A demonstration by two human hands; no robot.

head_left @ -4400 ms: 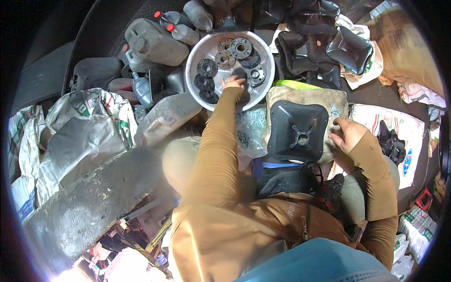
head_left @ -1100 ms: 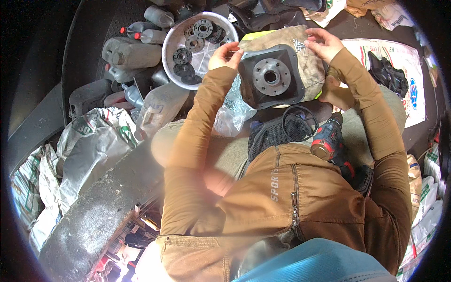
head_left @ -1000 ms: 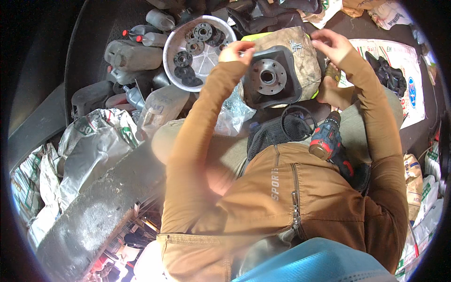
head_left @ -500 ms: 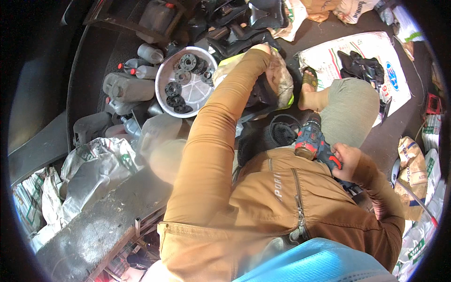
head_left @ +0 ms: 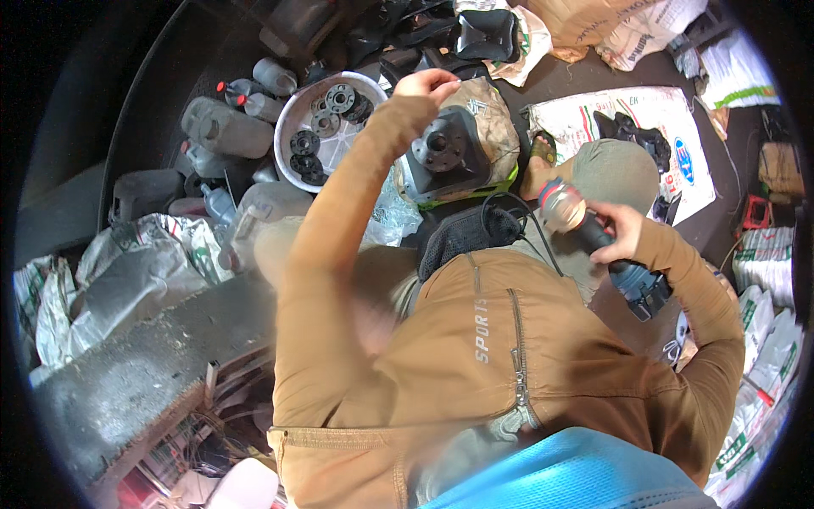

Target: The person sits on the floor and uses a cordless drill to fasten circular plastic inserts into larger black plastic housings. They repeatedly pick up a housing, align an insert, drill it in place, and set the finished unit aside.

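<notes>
My right hand point(head_left: 623, 229) is wrapped round the handle of a cordless drill point(head_left: 566, 208), held above my right knee. Up beyond a black square-based part point(head_left: 475, 140) is my left hand point(head_left: 428, 87), its thumb and fingertips closed together. Whatever is in that pinch, if anything, is too small to make out. The black part lies on a beige sack point(head_left: 496, 114), and a round flange with holes point(head_left: 441, 146) sits on its middle. Left of it, a pale round basin point(head_left: 346, 174) holds several black ring-shaped flanges point(head_left: 341, 99).
Plastic jugs and bottles point(head_left: 225, 127) crowd the left side. More black parts point(head_left: 487, 36) lie at the far side. A white printed sack point(head_left: 678, 114) with black pieces on it is at the right. Clear plastic point(head_left: 394, 212) lies by the basin, and a bench point(head_left: 161, 373) stands lower left.
My left arm has drawn back to the left, uncovering the black part and its flange. The drill has been lifted off my lap, turned, and moved right. The view has shifted slightly.
</notes>
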